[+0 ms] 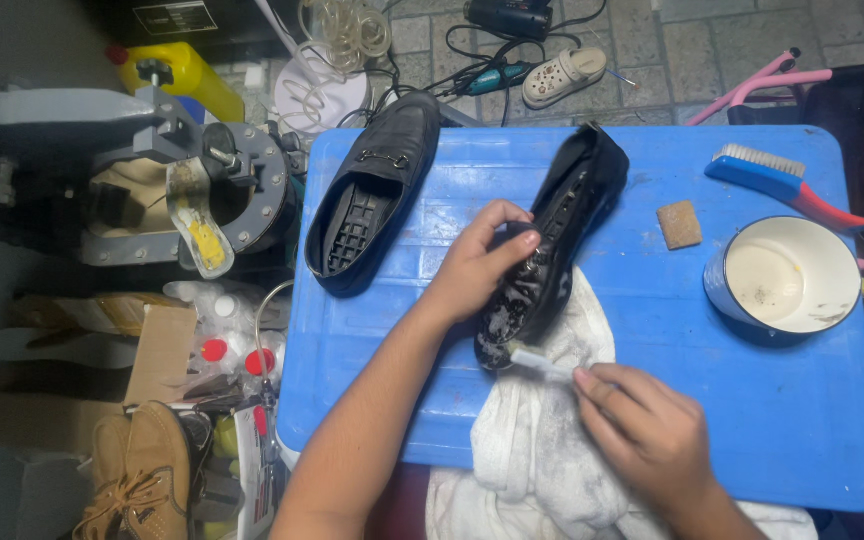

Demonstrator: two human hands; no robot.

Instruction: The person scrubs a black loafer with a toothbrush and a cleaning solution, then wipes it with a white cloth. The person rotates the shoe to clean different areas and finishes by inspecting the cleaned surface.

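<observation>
My left hand [480,262] grips a black shoe [574,205] lying sole up on a blue plastic table [752,400], over a white cloth [537,440]. The heel end of the sole looks wet and foamy. My right hand [647,430] holds a small white brush [537,362] whose head touches that heel. A second black shoe [372,195] lies on its side at the table's left edge, its tread showing.
A white-lined blue bowl [792,275], a blue and red scrub brush [782,180] and a brown sponge block [679,224] sit at the right. A grey metal shoe stand [187,190], bottles, tan shoes [137,470], cables and a white clog [564,75] lie around on the floor.
</observation>
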